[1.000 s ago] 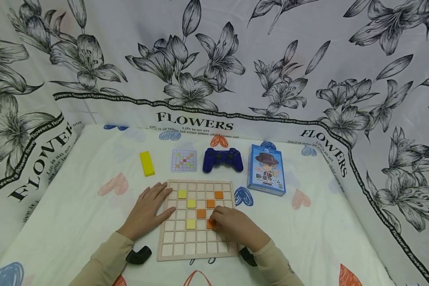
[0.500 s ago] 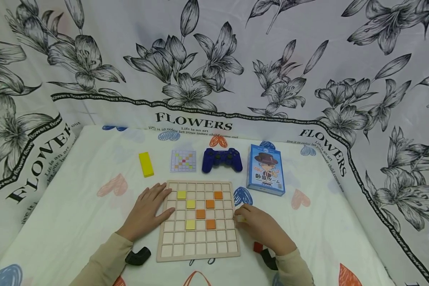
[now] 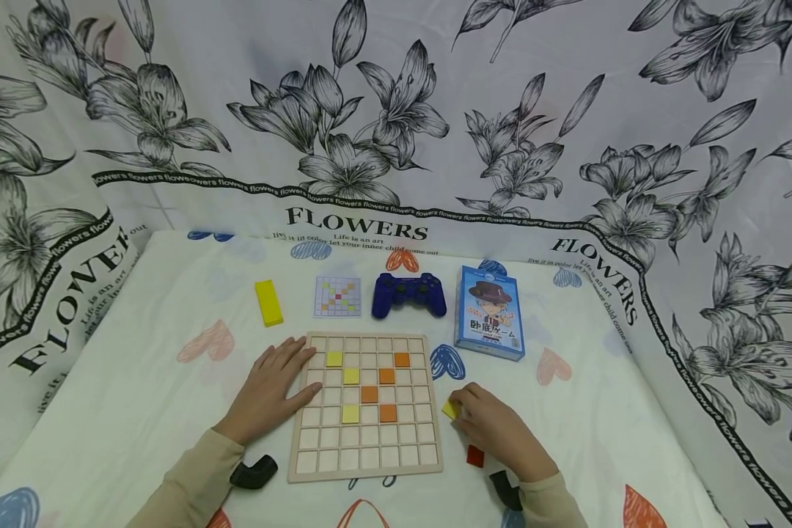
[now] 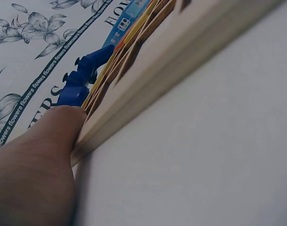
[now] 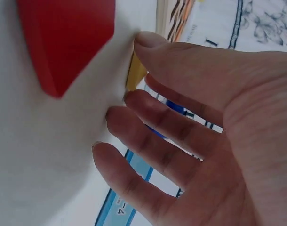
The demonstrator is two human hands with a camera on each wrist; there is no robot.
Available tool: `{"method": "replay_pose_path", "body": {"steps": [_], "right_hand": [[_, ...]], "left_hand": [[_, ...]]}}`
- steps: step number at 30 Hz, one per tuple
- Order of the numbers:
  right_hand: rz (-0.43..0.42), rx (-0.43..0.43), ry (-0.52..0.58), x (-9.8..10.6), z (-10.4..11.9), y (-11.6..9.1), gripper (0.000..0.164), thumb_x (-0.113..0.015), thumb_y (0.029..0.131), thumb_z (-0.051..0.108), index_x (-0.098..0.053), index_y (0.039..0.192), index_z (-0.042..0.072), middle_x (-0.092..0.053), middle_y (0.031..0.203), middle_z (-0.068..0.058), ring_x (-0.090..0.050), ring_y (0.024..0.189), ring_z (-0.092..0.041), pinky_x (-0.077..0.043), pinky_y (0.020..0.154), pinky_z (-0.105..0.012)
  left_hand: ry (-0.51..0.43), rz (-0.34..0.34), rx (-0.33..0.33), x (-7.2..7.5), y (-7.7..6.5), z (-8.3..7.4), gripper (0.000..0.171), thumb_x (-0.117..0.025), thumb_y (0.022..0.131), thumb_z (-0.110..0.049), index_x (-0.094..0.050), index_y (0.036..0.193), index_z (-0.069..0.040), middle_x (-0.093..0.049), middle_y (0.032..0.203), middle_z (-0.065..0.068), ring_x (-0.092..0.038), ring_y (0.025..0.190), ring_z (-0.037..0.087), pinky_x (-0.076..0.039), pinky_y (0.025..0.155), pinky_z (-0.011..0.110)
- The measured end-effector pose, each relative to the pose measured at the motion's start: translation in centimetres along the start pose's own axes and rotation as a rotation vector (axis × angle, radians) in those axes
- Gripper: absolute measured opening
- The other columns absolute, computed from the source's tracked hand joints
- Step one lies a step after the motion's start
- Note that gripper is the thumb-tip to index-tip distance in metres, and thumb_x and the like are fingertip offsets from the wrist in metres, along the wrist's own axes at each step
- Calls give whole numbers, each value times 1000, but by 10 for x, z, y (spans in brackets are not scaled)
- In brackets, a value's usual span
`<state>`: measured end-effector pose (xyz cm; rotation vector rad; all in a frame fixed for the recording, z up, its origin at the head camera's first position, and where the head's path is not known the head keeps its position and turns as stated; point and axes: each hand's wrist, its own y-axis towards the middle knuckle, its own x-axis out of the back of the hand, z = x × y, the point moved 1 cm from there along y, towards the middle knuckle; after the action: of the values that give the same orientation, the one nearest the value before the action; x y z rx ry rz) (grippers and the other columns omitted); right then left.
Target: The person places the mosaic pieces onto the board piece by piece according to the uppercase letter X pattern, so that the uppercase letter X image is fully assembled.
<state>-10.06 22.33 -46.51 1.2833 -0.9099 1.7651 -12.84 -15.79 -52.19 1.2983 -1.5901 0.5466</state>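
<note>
A wooden grid board [image 3: 363,440] lies on the bed-like white surface, with yellow tiles and orange tiles in some of its cells. My left hand [image 3: 273,385] rests along the board's left edge, fingers spread; the left wrist view shows the thumb [image 4: 49,136] against the frame's side. To the right of the board, my right hand [image 3: 491,425] pinches a loose yellow tile [image 3: 449,409] between thumb and fingers, partly hidden by them. A red tile [image 3: 475,456] lies just below that hand; it looms large in the right wrist view.
Behind the board stand a yellow block [image 3: 268,303], a printed pattern card [image 3: 337,297], a blue game controller [image 3: 408,295] and a blue card box [image 3: 490,313]. Dark wrist-worn pieces [image 3: 254,472] show by both wrists. Flower-printed cloth [image 3: 383,132] closes off the back and sides.
My right hand has left an orange tile in the lower middle of the board and moved right to the yellow tile beside it. The red tile has come into view. My left hand stays put.
</note>
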Motion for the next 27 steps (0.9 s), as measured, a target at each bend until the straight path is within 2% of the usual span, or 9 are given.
{"method": "replay_pose_path", "body": {"steps": [5,13,18,22,27], "right_hand": [[-6,12,-5,-1,2,1,31,-72,86,19,-60,114,13,-58,104,6,-51,82,-2,-54,75,-23],[-58,126,-57,4,14,8,26,-71,86,11,-57,108,13,-58,102,6,-53,83,-3,-54,76,-20],[-79,206,-99,8,33,19,23,-72,85,13,-61,105,14,-59,103,5,-59,86,-6,-55,78,-21],[-96,312,-121,9,54,29,18,-74,84,16,-64,100,15,-61,101,4,-61,85,-8,-55,77,-20],[-99,430,-161,4,81,41,12,-69,89,21,-65,100,18,-61,100,6,-60,83,-6,-53,75,-18]], "left_hand": [[-8,3,3,0,-1,-1,69,-56,90,-55,-43,144,-14,-34,153,9,-26,142,30,-16,117,52],[-2,-2,-3,0,-1,0,69,-56,90,-55,-43,144,-13,-34,153,10,-26,142,30,-16,117,52],[0,-6,-4,-1,-1,0,69,-57,90,-55,-44,144,-13,-35,152,10,-26,142,31,-16,117,52],[-2,-6,-2,-1,0,1,69,-57,90,-55,-44,144,-13,-35,152,10,-26,142,31,-16,117,51],[-9,-4,1,0,0,1,69,-57,90,-54,-44,144,-13,-35,152,10,-26,142,30,-16,117,51]]}}
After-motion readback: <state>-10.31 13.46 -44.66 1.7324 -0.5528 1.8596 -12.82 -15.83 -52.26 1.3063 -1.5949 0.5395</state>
